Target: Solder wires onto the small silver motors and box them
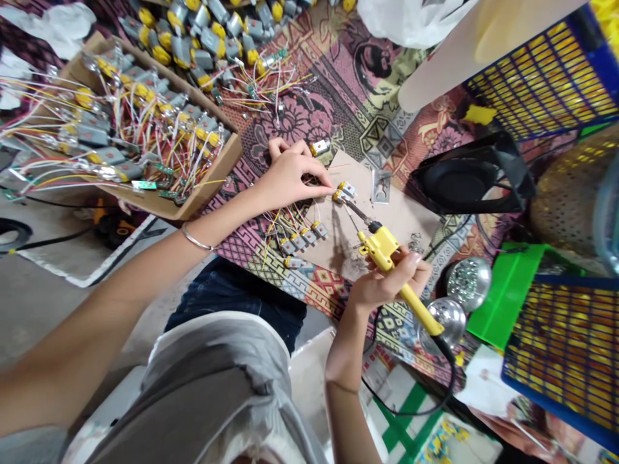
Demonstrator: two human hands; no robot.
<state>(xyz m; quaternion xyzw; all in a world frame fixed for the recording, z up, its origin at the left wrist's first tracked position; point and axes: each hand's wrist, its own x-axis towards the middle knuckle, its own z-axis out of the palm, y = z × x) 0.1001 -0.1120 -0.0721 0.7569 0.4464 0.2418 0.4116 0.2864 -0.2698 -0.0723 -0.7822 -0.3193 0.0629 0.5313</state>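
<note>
Pinching a small motor [346, 189] by its wires and body, the left hand [290, 175] has its fingertips closed together on the part, pressing it flat on the cardboard work sheet [401, 212]. The right hand [387, 280] is wrapped firmly around the yellow soldering iron [387, 254], with the metal tip laid against the motor's terminal end. The motor sits near the sheet's upper middle, just beside a small metal bracket [380, 186].

Judged light and rigid, the motor has thin leads that look fragile; it is best held by its casing, clear of the hot tip.

A row of wired motors [302, 238] lies just below. Further out, a cardboard box [193, 200] of wired motors stands at left, a black fan [471, 177] at right.
</note>
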